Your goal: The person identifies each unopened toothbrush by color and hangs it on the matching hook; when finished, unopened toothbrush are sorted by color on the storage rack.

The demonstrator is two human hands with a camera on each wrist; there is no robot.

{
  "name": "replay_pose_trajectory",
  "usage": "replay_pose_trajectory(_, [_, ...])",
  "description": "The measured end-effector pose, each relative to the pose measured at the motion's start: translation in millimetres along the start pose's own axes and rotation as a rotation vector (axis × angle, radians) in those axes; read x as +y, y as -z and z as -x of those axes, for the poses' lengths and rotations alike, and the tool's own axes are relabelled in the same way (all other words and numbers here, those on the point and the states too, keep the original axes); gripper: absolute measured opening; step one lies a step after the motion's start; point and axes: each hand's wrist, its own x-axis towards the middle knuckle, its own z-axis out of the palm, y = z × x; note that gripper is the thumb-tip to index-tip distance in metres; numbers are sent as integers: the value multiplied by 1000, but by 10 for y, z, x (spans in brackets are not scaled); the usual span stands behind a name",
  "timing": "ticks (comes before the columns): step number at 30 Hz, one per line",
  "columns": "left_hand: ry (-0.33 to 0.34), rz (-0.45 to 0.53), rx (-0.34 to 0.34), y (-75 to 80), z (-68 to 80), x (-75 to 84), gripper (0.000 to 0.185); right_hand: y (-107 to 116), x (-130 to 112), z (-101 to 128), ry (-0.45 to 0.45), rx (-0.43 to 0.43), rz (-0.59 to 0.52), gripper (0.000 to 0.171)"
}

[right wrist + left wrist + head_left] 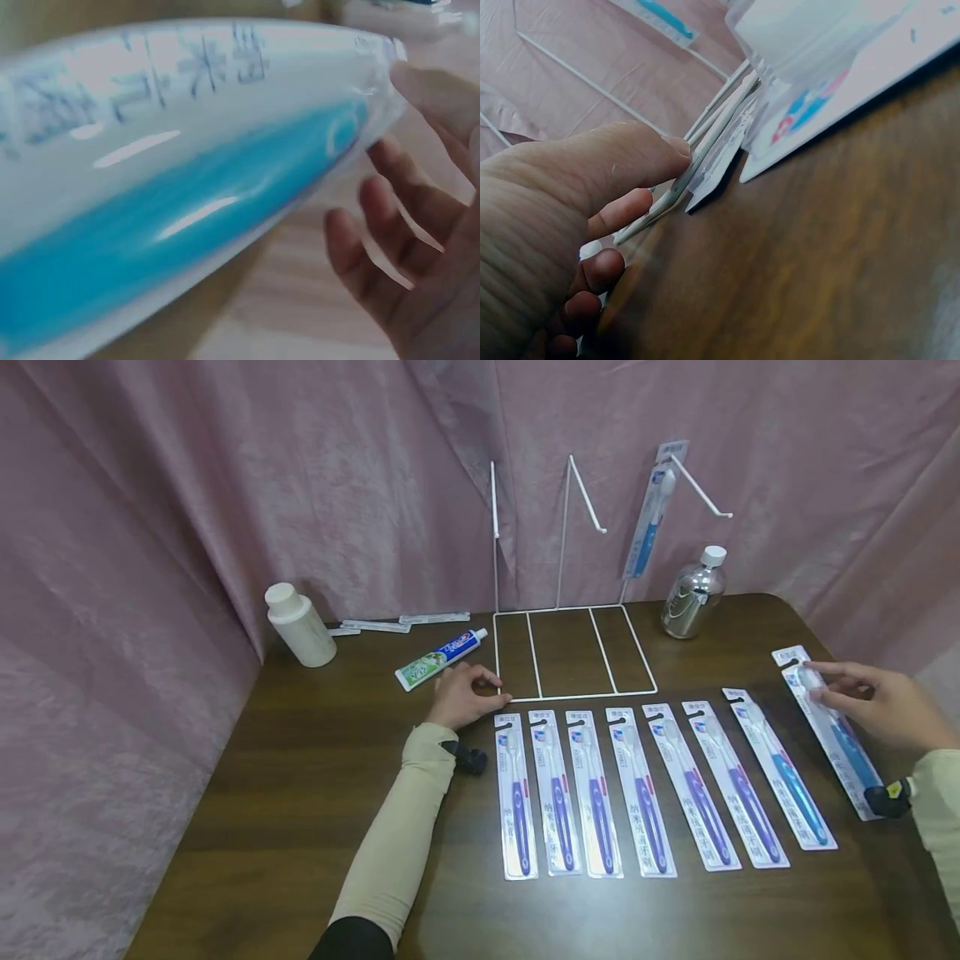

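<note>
My left hand (pixel 491 689) rests on the dark wooden table at the front left corner of a white wire rack (pixel 573 696). In the left wrist view its thumb and index finger pinch the rack's wire (pixel 718 131), beside the nearest toothbrush pack (pixel 840 97). My right hand (pixel 821 685) grips the head end of the rightmost toothbrush pack (pixel 840 735), which has a blue handle. The right wrist view shows that pack (pixel 187 187) close up, with the fingers (pixel 375 217) spread under its edge. Several more packs (pixel 622 789) lie side by side in a row.
One blue toothbrush pack (pixel 648 514) hangs on the rack's right hook. A toothpaste tube (pixel 441 658), a white bottle (pixel 300 625) and thin sachets (pixel 405 622) lie at the back left. A silver bottle (pixel 693 593) stands right of the rack. Pink curtain surrounds the table.
</note>
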Motion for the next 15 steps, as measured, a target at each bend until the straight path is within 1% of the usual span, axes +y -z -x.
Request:
replay_pose_trajectory(3, [-2,0,-1,11,11,32,31,111,-287,-26,37,170,-3,43])
replay_pose_trajectory(6, [4,-11,-7,3,16,33,31,191,-694,-53,83,334,-8,46])
replay_pose_trajectory(8, [13,-22,-9,-7,14,13,31,216,-1000,-78,95,429,-20,49])
replay_pose_trajectory(11, [19,-35,-5,-21,5,-20,31,211,-1424,-159,108,579,-85,50])
replay_pose_trajectory(13, [15,-31,-1,-22,-3,-26,30,199,-1657,-221,104,650,-137,49])
replay_pose_trajectory(15, [12,-29,3,-23,-11,-21,30,184,-1836,-295,118,710,-190,47])
